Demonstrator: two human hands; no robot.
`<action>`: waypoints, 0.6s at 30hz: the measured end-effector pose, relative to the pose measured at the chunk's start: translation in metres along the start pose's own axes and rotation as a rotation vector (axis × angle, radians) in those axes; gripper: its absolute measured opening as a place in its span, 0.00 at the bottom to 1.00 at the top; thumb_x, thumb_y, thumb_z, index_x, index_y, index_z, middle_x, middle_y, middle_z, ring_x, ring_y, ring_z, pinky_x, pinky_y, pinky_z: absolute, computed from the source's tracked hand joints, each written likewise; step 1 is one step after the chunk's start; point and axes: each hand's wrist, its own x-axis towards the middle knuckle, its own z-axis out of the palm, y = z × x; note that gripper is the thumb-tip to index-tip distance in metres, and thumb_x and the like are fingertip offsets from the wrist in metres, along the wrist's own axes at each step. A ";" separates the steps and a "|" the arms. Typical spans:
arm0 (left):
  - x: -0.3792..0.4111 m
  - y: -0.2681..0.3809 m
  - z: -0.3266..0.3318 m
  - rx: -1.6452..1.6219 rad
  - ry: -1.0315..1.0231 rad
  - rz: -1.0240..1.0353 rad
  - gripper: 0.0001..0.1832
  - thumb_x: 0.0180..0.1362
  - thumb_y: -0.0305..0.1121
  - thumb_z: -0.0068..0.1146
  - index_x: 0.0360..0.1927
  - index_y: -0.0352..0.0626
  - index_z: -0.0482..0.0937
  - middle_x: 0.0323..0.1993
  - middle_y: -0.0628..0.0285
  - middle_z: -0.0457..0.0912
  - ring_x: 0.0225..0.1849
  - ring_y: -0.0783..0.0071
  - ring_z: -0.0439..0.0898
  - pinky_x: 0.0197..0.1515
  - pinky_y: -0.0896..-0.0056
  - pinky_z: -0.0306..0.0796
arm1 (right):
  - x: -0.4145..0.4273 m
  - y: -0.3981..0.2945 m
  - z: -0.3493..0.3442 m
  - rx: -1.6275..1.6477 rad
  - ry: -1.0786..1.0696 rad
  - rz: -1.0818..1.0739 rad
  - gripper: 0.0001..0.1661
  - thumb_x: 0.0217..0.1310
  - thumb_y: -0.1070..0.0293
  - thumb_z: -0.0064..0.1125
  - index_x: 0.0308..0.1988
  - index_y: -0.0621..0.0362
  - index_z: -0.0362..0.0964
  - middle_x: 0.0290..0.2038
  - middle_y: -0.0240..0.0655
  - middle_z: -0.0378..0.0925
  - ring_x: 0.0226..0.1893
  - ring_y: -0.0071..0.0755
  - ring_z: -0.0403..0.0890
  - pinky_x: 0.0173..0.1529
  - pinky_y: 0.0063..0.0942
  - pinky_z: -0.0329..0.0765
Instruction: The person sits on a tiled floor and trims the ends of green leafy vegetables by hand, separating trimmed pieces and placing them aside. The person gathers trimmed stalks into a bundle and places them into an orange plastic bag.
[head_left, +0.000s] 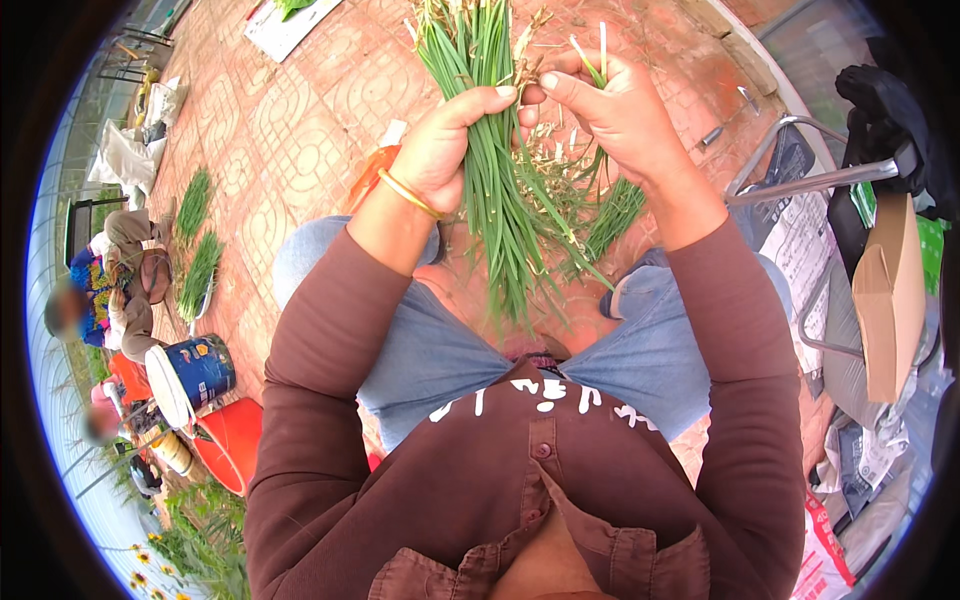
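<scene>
A thick bundle of long green chives (484, 161) is clasped in my left hand (450, 135), which wears a yellow bangle. Its leaves hang toward my knees, and the root ends stick out past the top edge of the view. Dry brown husks (529, 71) cling to the bundle's side. My right hand (619, 105) pinches at these husks with thumb and forefinger. A few white-stemmed chives (592, 64) are tucked in the same hand. Below it, a heap of dry trimmings (555, 169) lies on the paving beside another pile of chives (616, 217).
On the left are two chive bunches (196, 277), a blue bucket (202, 371), a red bucket (234, 442) and a seated person (127, 285). A metal-framed chair (817, 184) and a cardboard box (889, 307) stand at right. A white board (285, 34) lies ahead; an orange bag (367, 180) sits by my left knee.
</scene>
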 end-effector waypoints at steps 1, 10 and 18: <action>0.000 -0.001 -0.001 0.003 0.013 0.008 0.15 0.59 0.36 0.55 0.43 0.35 0.77 0.32 0.63 0.81 0.30 0.78 0.80 0.35 0.81 0.76 | -0.002 -0.002 0.000 -0.007 0.024 0.031 0.13 0.60 0.67 0.61 0.40 0.65 0.73 0.30 0.29 0.79 0.29 0.19 0.77 0.34 0.19 0.73; 0.005 0.000 -0.006 -0.019 0.072 0.069 0.11 0.58 0.36 0.57 0.39 0.40 0.75 0.31 0.64 0.79 0.29 0.78 0.76 0.34 0.78 0.74 | 0.005 0.009 -0.032 -0.198 0.231 -0.070 0.16 0.56 0.65 0.64 0.41 0.65 0.74 0.26 0.25 0.74 0.24 0.13 0.71 0.28 0.15 0.67; 0.008 -0.013 0.000 0.098 0.084 0.120 0.09 0.57 0.31 0.59 0.40 0.40 0.77 0.32 0.63 0.80 0.30 0.77 0.77 0.34 0.76 0.74 | -0.005 -0.002 0.002 -0.153 0.055 -0.085 0.16 0.55 0.64 0.63 0.39 0.66 0.75 0.27 0.26 0.76 0.26 0.14 0.71 0.29 0.18 0.68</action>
